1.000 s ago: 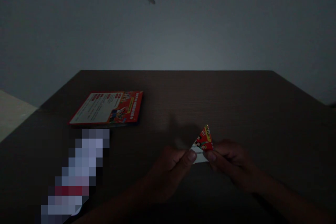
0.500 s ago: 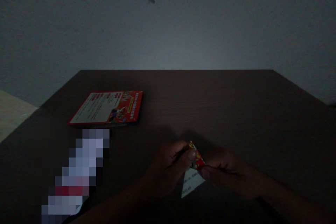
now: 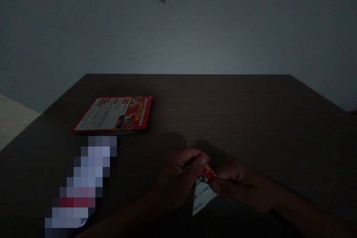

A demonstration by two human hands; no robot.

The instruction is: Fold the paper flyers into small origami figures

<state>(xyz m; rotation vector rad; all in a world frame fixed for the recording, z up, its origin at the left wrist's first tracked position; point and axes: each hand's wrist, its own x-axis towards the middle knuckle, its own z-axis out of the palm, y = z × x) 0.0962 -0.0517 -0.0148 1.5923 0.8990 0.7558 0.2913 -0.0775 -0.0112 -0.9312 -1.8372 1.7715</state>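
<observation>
Dark brown, wood-grained table (image 3: pixel 237 108) set against a pale grey wall (image 3: pixel 223 33). At left, on my side of the far left corner, lies a long, pale, slanting object (image 3: pixel 92 178) with a red band; coarse pixels mask it, so its kind cannot be told. Just beyond its upper end, nearer that corner, is a flat red-and-white printed booklet (image 3: pixel 111 115), its red portion facing the table's right edge. Well short of the far edge, my left hand (image 3: pixel 181 178) pinches, thumb over fingers, the red upper part of a small folded piece of paper (image 3: pixel 205 195), red-patterned above, white with dark print below. The paper is slightly right of the table's middle, its white point toward me. At right, my right hand (image 3: pixel 242 182) is clamped on the paper's right side.
</observation>
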